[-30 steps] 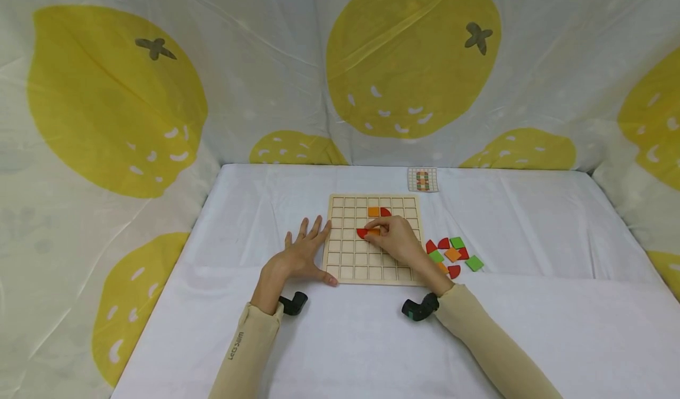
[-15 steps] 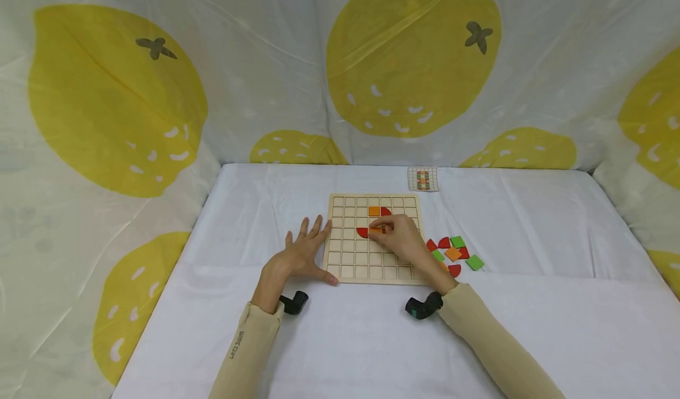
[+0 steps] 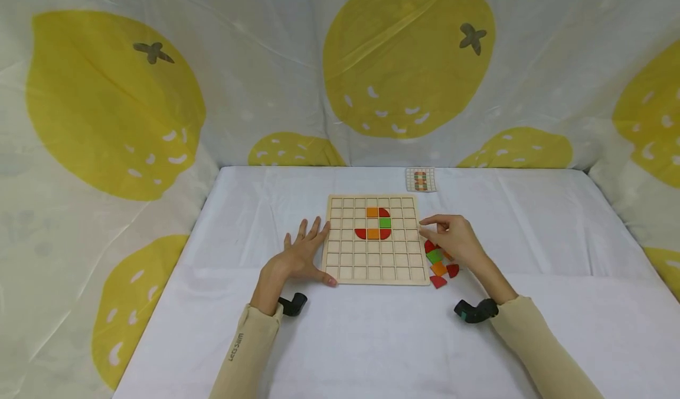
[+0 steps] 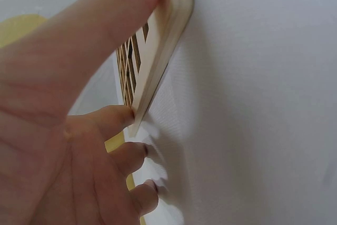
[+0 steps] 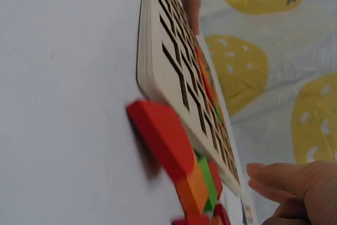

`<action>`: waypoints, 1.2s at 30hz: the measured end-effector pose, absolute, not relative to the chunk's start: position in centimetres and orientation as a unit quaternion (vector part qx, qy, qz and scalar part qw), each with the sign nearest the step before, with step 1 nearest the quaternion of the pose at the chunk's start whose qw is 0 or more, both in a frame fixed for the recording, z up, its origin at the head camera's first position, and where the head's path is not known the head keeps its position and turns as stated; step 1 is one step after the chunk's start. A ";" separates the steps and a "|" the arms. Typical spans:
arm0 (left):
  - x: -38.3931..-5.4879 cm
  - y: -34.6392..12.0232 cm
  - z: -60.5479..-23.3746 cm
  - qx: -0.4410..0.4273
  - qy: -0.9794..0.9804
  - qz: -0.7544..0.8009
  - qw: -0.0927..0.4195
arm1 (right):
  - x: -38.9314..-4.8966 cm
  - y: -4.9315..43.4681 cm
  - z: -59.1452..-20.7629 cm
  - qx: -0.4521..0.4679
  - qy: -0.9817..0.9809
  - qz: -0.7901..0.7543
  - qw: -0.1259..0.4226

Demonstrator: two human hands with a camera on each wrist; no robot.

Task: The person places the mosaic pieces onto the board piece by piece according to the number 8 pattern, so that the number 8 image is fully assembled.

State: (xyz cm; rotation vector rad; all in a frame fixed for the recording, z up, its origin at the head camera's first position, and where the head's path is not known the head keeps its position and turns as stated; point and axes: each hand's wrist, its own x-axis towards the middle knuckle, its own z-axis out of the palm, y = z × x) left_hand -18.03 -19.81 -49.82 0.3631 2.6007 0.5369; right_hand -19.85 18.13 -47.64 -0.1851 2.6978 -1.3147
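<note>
- Centrally, a gridded wooden board (image 3: 350,272) lies flat on a white tablecloth (image 3: 340,352).
- Six pieces sit in its far half: an orange square (image 3: 372,212) with a red quarter-round (image 3: 384,212) to its right; a green square (image 3: 385,223) on the near side of that red one; then a nearer row of red piece (image 3: 361,234), orange piece (image 3: 373,234) and second red piece (image 3: 385,234), from left to right.
- Just beside the board's right edge lies a loose cluster of red, orange and green pieces (image 3: 438,269), partly hidden by the right hand.
- The right hand (image 3: 451,239) hovers above the far part of this cluster, thumb and index finger a narrow gap apart near the board's edge.
- On the left, the left hand (image 3: 304,258) is spread wide, its thumb on the board's near edge and its index fingertip at the left edge.
- Beyond the board, toward the far right, lies a small pattern card (image 3: 421,180).
- Both wrists carry black devices (image 3: 476,311), next to beige sleeves (image 3: 536,340).
- At the far side hangs a pale backdrop with yellow lemons (image 3: 409,56).
</note>
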 end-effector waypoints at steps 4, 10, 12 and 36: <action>-17.9 -19.8 -49.6 0.134 0.943 0.203 0.225 | -19.4 21.2 -47.8 -0.050 0.900 -0.428 0.069; -17.1 -19.2 -48.0 0.132 0.941 0.214 0.225 | -18.4 24.4 -48.2 -0.022 0.900 -0.427 0.085; -16.7 -18.9 -47.0 0.130 0.940 0.218 0.228 | -18.1 25.0 -48.3 -0.013 0.901 -0.424 0.092; -16.1 -18.2 -44.9 0.125 0.945 0.192 0.234 | -18.9 25.1 -48.9 -0.010 0.901 -0.423 0.090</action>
